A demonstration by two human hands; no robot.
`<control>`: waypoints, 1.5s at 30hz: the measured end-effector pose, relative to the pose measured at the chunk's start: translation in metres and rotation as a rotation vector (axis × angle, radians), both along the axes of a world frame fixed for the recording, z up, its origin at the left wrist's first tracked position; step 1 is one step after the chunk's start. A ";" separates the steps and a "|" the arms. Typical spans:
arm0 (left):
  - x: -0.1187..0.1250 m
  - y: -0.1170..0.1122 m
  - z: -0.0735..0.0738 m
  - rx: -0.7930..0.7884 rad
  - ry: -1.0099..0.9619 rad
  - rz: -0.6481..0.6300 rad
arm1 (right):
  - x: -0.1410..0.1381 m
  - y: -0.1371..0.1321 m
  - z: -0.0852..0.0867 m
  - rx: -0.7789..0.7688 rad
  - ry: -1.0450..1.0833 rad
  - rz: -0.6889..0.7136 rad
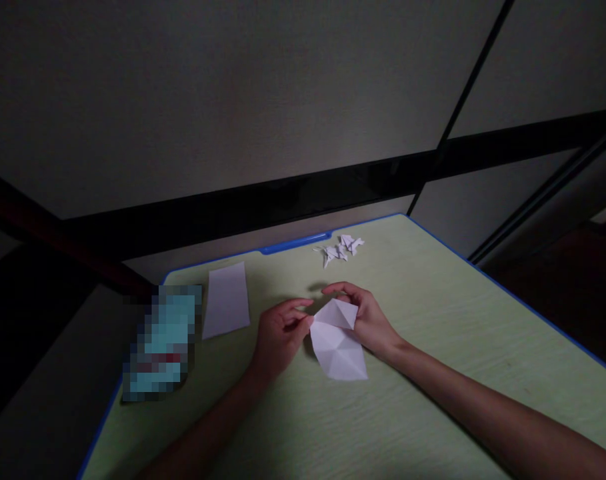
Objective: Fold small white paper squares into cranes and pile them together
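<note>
A creased white sheet of paper (339, 347) is held between my two hands above the middle of the table. Its upper part is folded over, and its lower part hangs toward me with crease lines crossing it. My left hand (281, 333) pinches the paper's left edge between thumb and forefinger. On the other side, my right hand (370, 320) grips the upper right of the paper, with its thumb partly hidden behind the sheet. Beyond the hands lie two small folded paper figures (335, 253) (351, 244), close together.
The light green table (453, 313) has a blue rim and a blue strip (297, 243) at its far edge. A stack or sheet of white paper (227, 300) lies at the left, beside a blurred teal object (167, 333). A panelled wall or cabinet (263, 100) stands behind.
</note>
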State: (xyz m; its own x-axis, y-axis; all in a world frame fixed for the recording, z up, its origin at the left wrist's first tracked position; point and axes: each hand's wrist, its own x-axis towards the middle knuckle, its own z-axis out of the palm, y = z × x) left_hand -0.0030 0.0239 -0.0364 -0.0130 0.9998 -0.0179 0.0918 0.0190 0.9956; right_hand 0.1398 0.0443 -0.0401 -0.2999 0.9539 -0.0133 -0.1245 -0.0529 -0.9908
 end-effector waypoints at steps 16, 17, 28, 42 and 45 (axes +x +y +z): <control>0.001 -0.003 -0.001 -0.007 0.004 -0.036 | 0.003 0.002 0.000 -0.041 -0.010 0.002; 0.001 -0.003 -0.001 -0.007 0.001 -0.036 | 0.003 0.002 0.000 -0.048 -0.006 0.002; 0.001 -0.002 0.001 -0.043 -0.042 0.007 | 0.004 0.005 0.002 -0.040 -0.120 0.089; -0.002 0.003 0.001 -0.118 -0.028 -0.104 | 0.006 0.005 0.000 -0.005 -0.128 0.136; -0.002 0.005 -0.003 -0.150 -0.022 -0.175 | 0.006 0.003 -0.002 -0.002 -0.103 0.139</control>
State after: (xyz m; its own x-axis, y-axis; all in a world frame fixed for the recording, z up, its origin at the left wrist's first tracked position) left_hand -0.0047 0.0292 -0.0392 0.1620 0.9729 -0.1649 0.0848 0.1527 0.9846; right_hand 0.1462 0.0477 -0.0418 -0.4258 0.9033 -0.0523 -0.0133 -0.0641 -0.9979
